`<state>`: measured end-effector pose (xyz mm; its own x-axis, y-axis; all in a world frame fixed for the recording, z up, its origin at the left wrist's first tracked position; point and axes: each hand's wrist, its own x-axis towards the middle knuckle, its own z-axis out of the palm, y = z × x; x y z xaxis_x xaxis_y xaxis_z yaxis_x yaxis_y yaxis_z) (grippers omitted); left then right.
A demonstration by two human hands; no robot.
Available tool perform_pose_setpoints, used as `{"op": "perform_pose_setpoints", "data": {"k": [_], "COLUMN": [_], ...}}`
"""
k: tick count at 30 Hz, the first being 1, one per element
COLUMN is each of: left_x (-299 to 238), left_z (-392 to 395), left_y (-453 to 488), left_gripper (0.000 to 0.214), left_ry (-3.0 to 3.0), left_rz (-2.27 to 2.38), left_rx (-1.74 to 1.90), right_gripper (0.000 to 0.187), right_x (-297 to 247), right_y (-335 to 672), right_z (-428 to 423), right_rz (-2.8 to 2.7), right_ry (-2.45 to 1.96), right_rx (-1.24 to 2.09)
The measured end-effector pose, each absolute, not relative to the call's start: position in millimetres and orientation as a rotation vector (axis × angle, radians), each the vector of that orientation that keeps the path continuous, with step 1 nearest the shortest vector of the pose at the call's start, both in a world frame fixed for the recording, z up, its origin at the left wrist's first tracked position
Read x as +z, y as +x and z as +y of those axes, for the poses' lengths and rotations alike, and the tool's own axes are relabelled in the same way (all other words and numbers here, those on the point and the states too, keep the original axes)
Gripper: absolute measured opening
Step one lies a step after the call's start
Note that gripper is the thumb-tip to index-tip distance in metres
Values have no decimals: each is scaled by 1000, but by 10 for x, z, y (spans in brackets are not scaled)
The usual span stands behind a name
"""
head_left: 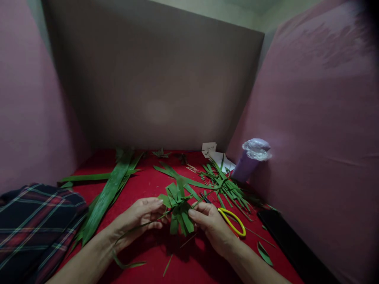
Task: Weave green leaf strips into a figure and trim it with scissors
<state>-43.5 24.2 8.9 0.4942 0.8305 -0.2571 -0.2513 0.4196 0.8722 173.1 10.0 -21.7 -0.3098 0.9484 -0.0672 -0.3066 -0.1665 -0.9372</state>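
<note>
A small woven piece of green leaf strips is held just above the red cloth between both hands. My left hand pinches its left side, and a long thin strip trails from that hand down to the cloth. On the piece's right side, my right hand has its fingers closed on the lower strips. Yellow-handled scissors lie right beside my right hand.
Long whole green leaves lie at the left. A heap of cut strips lies at the right, near a purple container with a plastic wrap top. Plaid fabric covers the left corner. Pink and grey walls enclose the cloth.
</note>
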Motion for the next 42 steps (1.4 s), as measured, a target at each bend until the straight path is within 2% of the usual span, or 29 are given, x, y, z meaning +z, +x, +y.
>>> {"op": "perform_pose_setpoints", "data": {"k": [11, 14, 36, 42], "left_x": [83, 98, 74, 100], "left_z": [233, 222, 209, 195], "left_y": [-416, -418, -428, -416], "left_gripper": [10, 11, 18, 16], "left_ry": [893, 891, 1007, 984], "left_rz": [768, 769, 770, 765], "left_rx": [822, 821, 807, 817], "right_gripper": [22, 26, 19, 25], "right_x": [-212, -212, -160, -200], "right_y": [1721, 1716, 1712, 1716], "right_z": [87, 86, 75, 86], "right_rz": [-1100, -1071, -904, -884], "right_ry": [-830, -832, -746, -800], "right_rx": [1706, 1722, 1848, 1788]}}
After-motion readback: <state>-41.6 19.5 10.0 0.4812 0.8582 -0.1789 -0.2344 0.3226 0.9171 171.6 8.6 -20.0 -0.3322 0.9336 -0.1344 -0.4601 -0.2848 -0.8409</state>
